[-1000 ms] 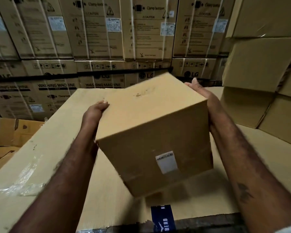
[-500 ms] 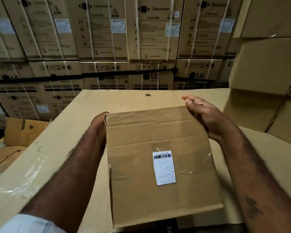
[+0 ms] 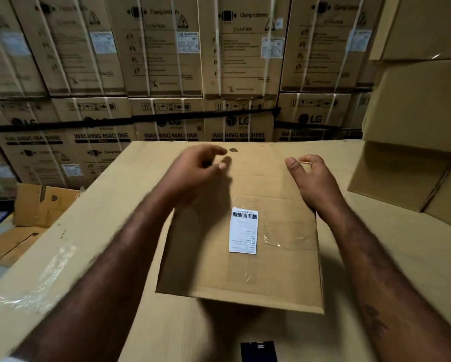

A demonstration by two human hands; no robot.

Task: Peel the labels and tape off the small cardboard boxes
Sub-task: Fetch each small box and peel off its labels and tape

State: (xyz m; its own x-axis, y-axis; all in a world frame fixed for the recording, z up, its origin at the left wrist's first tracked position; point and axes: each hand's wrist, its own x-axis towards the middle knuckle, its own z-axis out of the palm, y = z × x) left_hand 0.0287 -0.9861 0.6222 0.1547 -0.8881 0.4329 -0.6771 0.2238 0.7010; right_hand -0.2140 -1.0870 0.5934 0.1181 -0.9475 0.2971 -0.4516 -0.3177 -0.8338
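A small brown cardboard box [image 3: 206, 259] lies flat on a large cardboard surface [image 3: 391, 257]. On its upper face are a white barcode label [image 3: 243, 232] and a patch of clear tape [image 3: 274, 239] to the label's right. My left hand [image 3: 195, 168], blurred, hovers over the box's far left corner with loosely curled fingers holding nothing. My right hand [image 3: 310, 178] sits at the box's far right edge, wrist against the box, fingers loosely bent. A thin pale line shows between its thumb and forefinger; I cannot tell what it is.
Crumpled clear tape [image 3: 36, 278] lies on the surface's left edge. A dark blue item [image 3: 258, 351] peeks out at the near edge. Plain cartons [image 3: 415, 113] are stacked at the right, a wall of washing machine cartons [image 3: 167, 61] stands behind, and flattened cardboard [image 3: 36, 205] lies on the floor at left.
The box, held tilted in the air, was turned label-up and laid flat. Both hands have let go: the left lifted over the far corner, the right slid to the right edge.
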